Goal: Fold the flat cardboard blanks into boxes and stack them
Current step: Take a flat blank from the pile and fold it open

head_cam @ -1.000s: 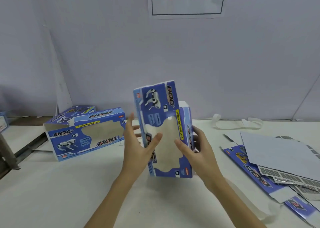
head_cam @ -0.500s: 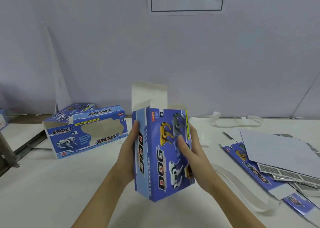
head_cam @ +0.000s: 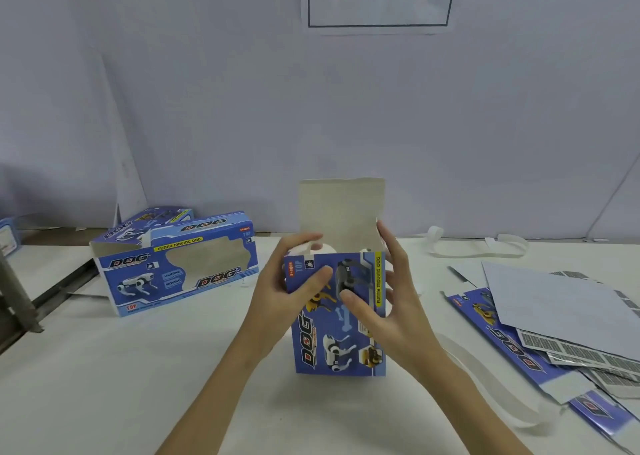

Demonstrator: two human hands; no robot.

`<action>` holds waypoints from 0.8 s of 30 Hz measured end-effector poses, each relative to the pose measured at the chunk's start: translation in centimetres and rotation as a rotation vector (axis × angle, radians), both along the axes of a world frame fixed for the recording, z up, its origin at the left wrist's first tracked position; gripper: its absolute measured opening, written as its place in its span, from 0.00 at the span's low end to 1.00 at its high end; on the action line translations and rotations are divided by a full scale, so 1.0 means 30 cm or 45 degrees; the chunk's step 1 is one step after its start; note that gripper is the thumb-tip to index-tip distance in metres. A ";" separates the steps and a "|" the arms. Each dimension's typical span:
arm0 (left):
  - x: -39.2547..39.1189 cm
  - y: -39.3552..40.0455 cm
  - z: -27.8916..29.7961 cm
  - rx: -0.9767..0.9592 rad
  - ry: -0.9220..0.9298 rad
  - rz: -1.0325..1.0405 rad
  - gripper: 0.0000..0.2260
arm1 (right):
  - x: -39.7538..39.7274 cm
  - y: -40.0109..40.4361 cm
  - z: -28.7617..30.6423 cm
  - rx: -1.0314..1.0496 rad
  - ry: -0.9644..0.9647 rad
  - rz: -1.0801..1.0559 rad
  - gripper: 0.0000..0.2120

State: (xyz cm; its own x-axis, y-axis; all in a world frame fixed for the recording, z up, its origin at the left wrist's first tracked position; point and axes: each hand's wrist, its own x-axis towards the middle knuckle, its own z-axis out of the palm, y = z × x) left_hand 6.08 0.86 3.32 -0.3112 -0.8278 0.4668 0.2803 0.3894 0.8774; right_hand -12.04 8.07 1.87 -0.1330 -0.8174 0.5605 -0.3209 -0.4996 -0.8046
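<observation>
Hiding box (head_cam: 341,347) upper corners: left hand (head_cam: 282,292), right hand (head_cam: 393,307)

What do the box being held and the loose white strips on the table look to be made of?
Box in hand: thin paperboard, it seems; printed blue outside with a slight sheen, while the raised flap shows a dull, unprinted grey-beige inside. White strips: thin and curling, probably paper or plastic strapping; the picture leaves that open.
</observation>
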 end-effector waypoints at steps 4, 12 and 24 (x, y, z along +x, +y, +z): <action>-0.008 0.003 -0.008 -0.032 -0.073 0.006 0.15 | -0.015 0.004 -0.007 0.008 -0.020 -0.050 0.31; -0.030 0.022 0.004 -0.163 -0.061 0.082 0.20 | 0.016 0.006 0.029 -0.190 -0.082 -0.246 0.21; -0.030 0.015 -0.007 -0.394 -0.061 0.140 0.29 | 0.012 0.005 0.020 -0.325 -0.126 -0.210 0.34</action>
